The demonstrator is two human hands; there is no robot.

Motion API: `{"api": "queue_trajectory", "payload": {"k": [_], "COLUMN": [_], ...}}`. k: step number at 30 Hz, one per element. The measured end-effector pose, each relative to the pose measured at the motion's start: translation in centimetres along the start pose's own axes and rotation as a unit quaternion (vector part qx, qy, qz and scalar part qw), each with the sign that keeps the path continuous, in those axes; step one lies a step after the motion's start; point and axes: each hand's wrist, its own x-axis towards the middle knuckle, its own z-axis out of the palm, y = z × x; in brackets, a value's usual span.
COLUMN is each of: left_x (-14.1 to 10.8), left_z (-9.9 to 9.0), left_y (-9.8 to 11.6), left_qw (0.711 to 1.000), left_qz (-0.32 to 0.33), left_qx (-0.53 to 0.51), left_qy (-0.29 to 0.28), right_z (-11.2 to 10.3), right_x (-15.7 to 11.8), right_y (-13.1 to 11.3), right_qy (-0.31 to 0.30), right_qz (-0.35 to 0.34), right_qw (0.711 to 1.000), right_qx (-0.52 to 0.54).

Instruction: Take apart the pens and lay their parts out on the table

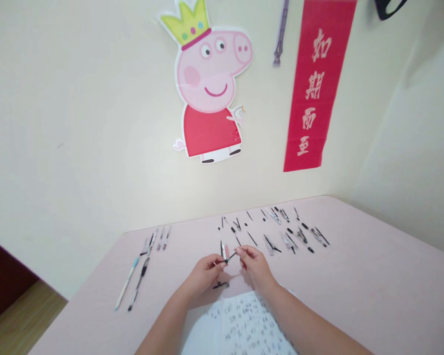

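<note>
Between my hands is a thin dark pen part [232, 256], held slanting above the table. My left hand [206, 274] pinches its lower left end, where a small black piece shows at the fingertips. At the upper right end, the fingers of my right hand [256, 266] are closed on it. Just behind the fingers lies a pinkish clear pen piece [227, 250] beside a thin black refill [221, 246]. Below my left fingertips, a short black pen piece [221, 285] rests on the table. Handwritten paper [244, 323] spreads under my forearms.
Several pen parts [289, 241], including barrels, caps and refills, lie in rows at the back right. On the left are a pale blue pen [127, 284], a black-gripped pen [138, 283] and several clear pens [166, 239]. The pink table [373, 276] meets the wall behind.
</note>
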Motion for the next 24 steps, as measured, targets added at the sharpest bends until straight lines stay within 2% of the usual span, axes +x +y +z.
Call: {"api": "queue_trajectory", "payload": {"k": [7, 11, 16, 20, 24], "left_x": [-0.8, -0.9, -0.9, -0.7, -0.3], "left_z": [-1.4, -2.0, -2.2, -2.5, -3.2], "left_y": [1.7, 1.4, 1.0, 1.1, 0.8], "left_qw": [0.997, 0.995, 0.992, 0.984, 0.971], "left_qz": [0.002, -0.021, -0.034, -0.024, -0.032], "left_qx": [0.075, 0.094, 0.12, 0.164, 0.195], "left_qy": [0.0, -0.002, 0.013, 0.059, 0.134], "right_z": [-0.6, -0.8, -0.9, -1.0, -1.2], "right_x": [0.4, 0.6, 0.7, 0.6, 0.5], "right_y": [-0.8, -1.2, -1.3, -1.3, -1.2], "right_qy": [0.068, 0.096, 0.104, 0.102, 0.09], "right_qz": [-0.004, -0.011, -0.015, -0.017, -0.011], "right_qw": [0.995, 0.99, 0.991, 0.992, 0.994], "right_qx": [0.077, 0.1, 0.078, 0.07, 0.066]}}
